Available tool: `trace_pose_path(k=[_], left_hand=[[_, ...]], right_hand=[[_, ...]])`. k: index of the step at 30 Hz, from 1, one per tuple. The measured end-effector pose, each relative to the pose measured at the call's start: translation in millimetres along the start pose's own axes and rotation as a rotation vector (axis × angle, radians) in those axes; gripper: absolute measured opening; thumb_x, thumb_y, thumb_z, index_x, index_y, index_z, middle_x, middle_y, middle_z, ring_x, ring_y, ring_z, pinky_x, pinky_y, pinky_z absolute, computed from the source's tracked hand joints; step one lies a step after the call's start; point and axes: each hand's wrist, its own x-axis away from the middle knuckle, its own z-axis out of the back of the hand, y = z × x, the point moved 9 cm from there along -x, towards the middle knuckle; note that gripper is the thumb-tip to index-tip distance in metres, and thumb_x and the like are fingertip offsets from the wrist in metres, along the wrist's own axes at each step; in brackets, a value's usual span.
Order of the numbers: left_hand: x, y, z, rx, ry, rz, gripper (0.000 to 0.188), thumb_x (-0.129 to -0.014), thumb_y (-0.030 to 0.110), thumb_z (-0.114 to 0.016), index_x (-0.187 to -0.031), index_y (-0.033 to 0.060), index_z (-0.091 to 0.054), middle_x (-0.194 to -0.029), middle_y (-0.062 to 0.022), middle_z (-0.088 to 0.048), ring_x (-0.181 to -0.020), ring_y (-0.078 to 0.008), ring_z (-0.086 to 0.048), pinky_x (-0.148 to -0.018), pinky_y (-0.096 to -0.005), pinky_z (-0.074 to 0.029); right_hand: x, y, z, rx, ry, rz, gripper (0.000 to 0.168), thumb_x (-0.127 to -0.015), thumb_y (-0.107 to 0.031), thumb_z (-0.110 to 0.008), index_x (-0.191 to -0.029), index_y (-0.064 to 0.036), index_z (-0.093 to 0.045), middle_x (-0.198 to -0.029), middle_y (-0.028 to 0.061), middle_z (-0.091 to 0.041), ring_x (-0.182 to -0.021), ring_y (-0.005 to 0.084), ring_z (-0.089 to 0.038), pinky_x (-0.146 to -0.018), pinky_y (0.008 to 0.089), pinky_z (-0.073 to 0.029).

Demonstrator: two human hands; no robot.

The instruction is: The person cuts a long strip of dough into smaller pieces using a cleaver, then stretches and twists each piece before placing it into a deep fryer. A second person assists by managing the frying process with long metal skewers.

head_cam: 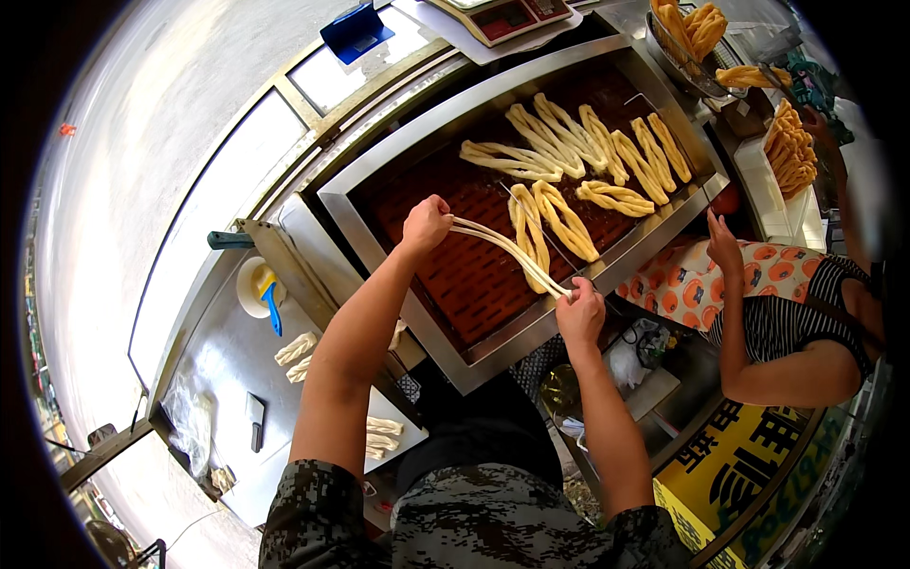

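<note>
A long strand of raw dough (501, 242) is stretched over the near left part of a steel deep fryer (370, 235). My left hand (427, 224) pinches its far left end, and my right hand (581, 313) pinches its other end above the fryer's near rim. Beneath and beside the strand, two twisted fried dough sticks (565, 222) lie in the dark oil. Several more dough sticks (643, 165), pale to golden, lie towards the far right side. A thin metal rod (544, 231) crosses the fryer.
At left, a steel worktop (220, 341) holds a bowl with a blue-handled brush (271, 307), a cleaver (256, 419) and raw dough pieces (295, 348). A co-worker (782, 341) is at right, near a white tray (757, 163) of fried dough. A wire basket (686, 67) and scale (505, 18) stand beyond.
</note>
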Motion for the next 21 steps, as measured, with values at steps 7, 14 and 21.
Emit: trace_pose_path(k=[7, 14, 21], left_hand=[[-37.7, -15.1, 35.4, -0.302, 0.061, -0.140, 0.013, -0.079, 0.020, -0.063, -0.088, 0.0112, -0.065, -0.086, -0.0129, -0.069, -0.088, -0.0331, -0.066, -0.074, -0.0443, -0.051], [-55.8, -35.8, 22.3, -0.573, 0.107, -0.269, 0.010, -0.081, 0.020, -0.062, -0.081, 0.0119, -0.066, -0.076, -0.0097, -0.068, -0.081, -0.0300, -0.063, -0.073, -0.0444, -0.045], [-41.3, -36.8, 31.7, -0.674, 0.291, -0.199, 0.018, -0.079, 0.025, -0.065, -0.087, 0.0108, -0.072, -0.094, -0.0088, -0.069, -0.097, -0.0285, -0.062, -0.083, -0.0439, -0.044]], right_hand=[[3.2, -35.8, -64.3, -0.062, -0.135, 0.013, 0.014, -0.076, -0.009, -0.065, -0.087, -0.004, -0.059, -0.081, 0.0177, -0.063, -0.086, 0.0382, -0.059, -0.077, 0.0475, -0.048], [2.3, -47.7, -123.2, 0.088, -0.257, 0.078, 0.014, -0.073, -0.010, -0.070, -0.081, -0.004, -0.060, -0.080, 0.0163, -0.064, -0.084, 0.0367, -0.061, -0.077, 0.0459, -0.050], [5.7, -56.5, -130.8, 0.192, -0.253, 0.092, 0.024, -0.076, -0.018, -0.074, -0.091, -0.003, -0.063, -0.092, 0.0163, -0.061, -0.091, 0.0367, -0.061, -0.080, 0.0438, -0.052]])
